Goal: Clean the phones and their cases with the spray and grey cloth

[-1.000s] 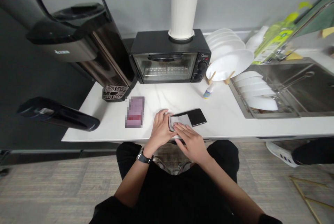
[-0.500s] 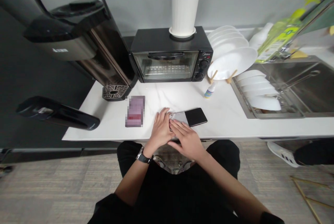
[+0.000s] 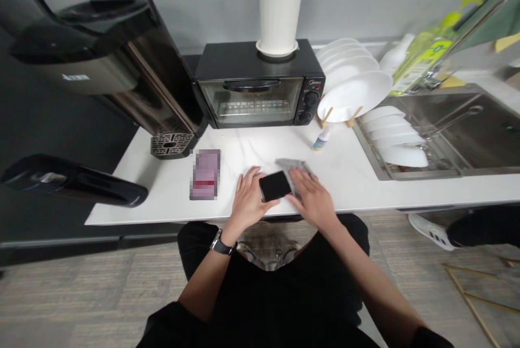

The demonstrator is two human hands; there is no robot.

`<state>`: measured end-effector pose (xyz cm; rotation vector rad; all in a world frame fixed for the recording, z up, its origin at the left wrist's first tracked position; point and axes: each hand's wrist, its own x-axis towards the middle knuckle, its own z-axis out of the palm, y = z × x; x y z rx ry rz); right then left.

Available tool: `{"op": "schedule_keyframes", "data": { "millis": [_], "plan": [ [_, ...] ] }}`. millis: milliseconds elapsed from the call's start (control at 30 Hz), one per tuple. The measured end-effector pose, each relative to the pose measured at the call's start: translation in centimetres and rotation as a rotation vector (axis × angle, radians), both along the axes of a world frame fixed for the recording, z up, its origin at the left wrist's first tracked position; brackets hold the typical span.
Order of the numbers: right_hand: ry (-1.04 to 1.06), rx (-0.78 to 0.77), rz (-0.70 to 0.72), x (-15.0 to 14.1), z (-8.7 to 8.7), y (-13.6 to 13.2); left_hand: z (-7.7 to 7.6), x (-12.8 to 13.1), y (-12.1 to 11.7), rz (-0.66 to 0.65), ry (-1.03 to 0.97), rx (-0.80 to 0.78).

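Note:
A smartphone (image 3: 275, 185) lies on the white counter, its black screen facing up. My left hand (image 3: 248, 196) holds its left end, with the thumb along the near edge and the fingers at the far side. Under my right hand (image 3: 312, 196), a grey cloth (image 3: 289, 163) is pressed over the phone's right end, hiding that part. The right fingers lie over the cloth. A small white bottle (image 3: 320, 139) with a blue and yellow label stands behind my right hand. To the left lies a pixelated purple item (image 3: 206, 175) with a red band.
A toaster oven (image 3: 260, 74) stands at the back, with a white utensil pot (image 3: 280, 15) on top. A black drink dispenser (image 3: 162, 88) is at left, near a dark cylindrical device (image 3: 77, 181). White plates (image 3: 355, 96) and a sink (image 3: 479, 137) are at right.
My right hand has slid to the right with the cloth, baring the phone's left and middle screen. The cloth now covers the right end. My left hand stays at the left end.

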<state>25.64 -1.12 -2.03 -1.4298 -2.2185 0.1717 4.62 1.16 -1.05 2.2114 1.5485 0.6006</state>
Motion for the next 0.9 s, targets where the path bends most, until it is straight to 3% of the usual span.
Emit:
{"op": "schedule_keyframes", "data": {
  "millis": [67, 100, 200, 267, 333, 400, 467, 567, 633, 667, 767, 800, 833, 900],
  "plan": [
    [0.004, 0.024, -0.101, 0.3, 0.0, 0.3, 0.0, 0.1, 0.0, 0.012, 0.003, 0.003],
    [0.006, 0.023, -0.061, -0.1, 0.1, 0.1, -0.1, 0.2, 0.0, 0.013, 0.010, 0.003],
    [0.033, -0.033, 0.234, -2.0, 0.1, -0.5, -0.3, 0.1, 0.0, 0.001, 0.033, 0.010],
    [0.029, -0.052, 0.289, -1.8, 0.1, -0.4, -0.3, 0.1, 0.0, 0.005, 0.035, 0.028],
    [0.010, -0.030, 0.182, -0.3, 0.1, 0.2, -0.3, 0.1, 0.0, 0.012, 0.024, 0.045],
    [0.003, 0.005, -0.023, 0.9, 0.0, 0.6, -0.4, 0.1, 0.0, 0.027, 0.009, 0.053],
    [0.006, 0.027, -0.089, 0.4, 0.0, 0.4, -0.5, 0.2, 0.1, 0.031, 0.008, 0.050],
    [0.038, 0.004, 0.182, -2.0, 0.1, -0.3, -0.8, 0.0, 0.1, 0.026, 0.022, 0.054],
    [0.033, -0.030, 0.277, -2.5, 0.3, -0.2, -0.8, -0.1, 0.1, 0.018, 0.018, 0.074],
    [0.019, -0.027, 0.262, -2.1, 0.4, 0.0, -0.8, -0.1, 0.0, 0.018, 0.013, 0.084],
    [0.011, 0.022, -0.048, -0.2, 0.6, 0.8, -0.6, 0.0, 0.0, 0.027, 0.012, 0.089],
    [0.010, 0.033, -0.084, 0.2, 0.6, 0.8, -0.5, 0.0, 0.0, 0.030, 0.015, 0.087],
    [0.011, 0.043, -0.031, 0.3, 0.6, 0.7, -0.5, 0.0, 0.0, 0.027, 0.017, 0.086],
    [0.024, 0.036, 0.219, 0.1, 0.5, 0.3, -0.6, 0.0, -0.1, 0.013, 0.016, 0.089]
  ]
}}
